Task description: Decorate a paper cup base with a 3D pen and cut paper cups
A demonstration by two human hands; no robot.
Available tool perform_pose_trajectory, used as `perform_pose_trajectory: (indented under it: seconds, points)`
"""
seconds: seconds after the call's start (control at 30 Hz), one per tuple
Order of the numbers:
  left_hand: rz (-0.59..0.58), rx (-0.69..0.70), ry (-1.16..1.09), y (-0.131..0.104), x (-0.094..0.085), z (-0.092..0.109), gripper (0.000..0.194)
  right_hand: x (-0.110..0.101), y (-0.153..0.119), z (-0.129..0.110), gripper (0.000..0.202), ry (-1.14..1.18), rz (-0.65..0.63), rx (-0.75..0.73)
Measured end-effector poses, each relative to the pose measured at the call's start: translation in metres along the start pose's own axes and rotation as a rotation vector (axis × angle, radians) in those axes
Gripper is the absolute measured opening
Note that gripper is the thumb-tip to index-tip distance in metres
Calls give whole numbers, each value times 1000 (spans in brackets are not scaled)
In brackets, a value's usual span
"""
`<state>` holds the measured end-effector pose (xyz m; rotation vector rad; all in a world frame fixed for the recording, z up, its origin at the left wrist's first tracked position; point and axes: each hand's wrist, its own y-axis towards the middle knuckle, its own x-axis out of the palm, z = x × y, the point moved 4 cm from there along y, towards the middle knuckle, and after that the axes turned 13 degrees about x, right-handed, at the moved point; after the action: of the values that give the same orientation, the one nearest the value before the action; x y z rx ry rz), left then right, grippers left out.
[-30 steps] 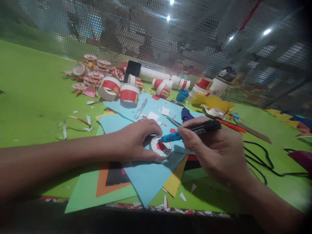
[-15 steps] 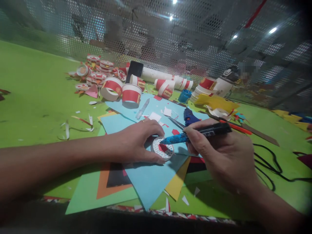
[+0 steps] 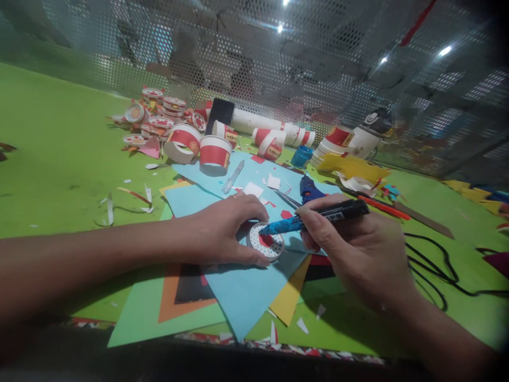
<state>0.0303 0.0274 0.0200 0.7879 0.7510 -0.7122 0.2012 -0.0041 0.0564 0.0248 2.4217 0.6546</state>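
My left hand [image 3: 234, 228] grips the rim of a small round white disc, which looks like a paper cup base [image 3: 274, 249], between thumb and fingers. A red shape marks the disc's middle, with blue dots around it. In my right hand [image 3: 353, 244] is a black marker [image 3: 338, 211] with a blue-smeared front end, its tip at the disc's upper left part. Beneath the disc lie light blue paper sheets [image 3: 246, 292]. Just beyond my right fingers are a blue glue gun [image 3: 309, 188] and a pointed metal tool [image 3: 288, 199], partly hidden.
Cut red-and-white paper cups [image 3: 214, 154] stand behind the paper, beside a pile of decorated discs [image 3: 159, 124]. A blue jar [image 3: 302, 156], yellow paper [image 3: 353, 167] and an orange-handled tool [image 3: 385, 208] lie at the right. A black cord [image 3: 441, 260] loops on the green table [image 3: 59, 175].
The marker and my right hand have shifted slightly left, and the marker's tip now sits a little further left on the disc. My left hand keeps its hold.
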Motion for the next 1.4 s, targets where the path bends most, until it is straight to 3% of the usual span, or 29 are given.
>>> perform_pose_trajectory:
  seconds: [0.43, 0.93, 1.4]
  points:
    - [-2, -7, 17, -1, 0, 0, 49, 0, -1, 1, 14, 18, -10, 25]
    - [-2, -36, 21, 1, -1, 1, 48, 4, 6, 0, 37, 68, 29, 298]
    - [-20, -58, 29, -1, 1, -1, 50, 9, 6, 5, 28, 173, 19, 275]
